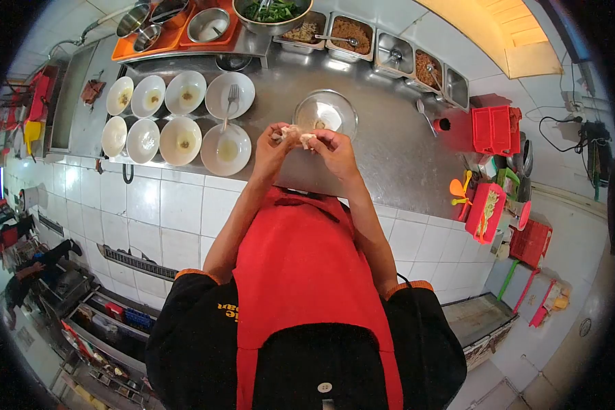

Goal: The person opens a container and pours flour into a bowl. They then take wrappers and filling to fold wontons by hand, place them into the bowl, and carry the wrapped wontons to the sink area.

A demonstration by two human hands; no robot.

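My left hand (271, 149) and my right hand (336, 150) are close together over the steel counter's near edge. Both sets of fingers are closed on a pale, crumpled, soft-looking piece (295, 136); its exact kind is too small to make out. Just beyond my fingers stands a round, shiny bowl (326, 102) with a bright reflection inside, partly hidden by my hands. Left of my left hand, a white bowl (227, 162) holds a little yellowish liquid. A fork (232, 97) rests in the white bowl behind it (215, 85).
Several more white bowls (180, 141) with small seasonings line the counter's left. Metal trays of toppings (349, 35) run along the back, beside a bowl of greens (272, 12). A spoon (427, 117), a red basket (496, 130) and a red container (486, 213) are at right.
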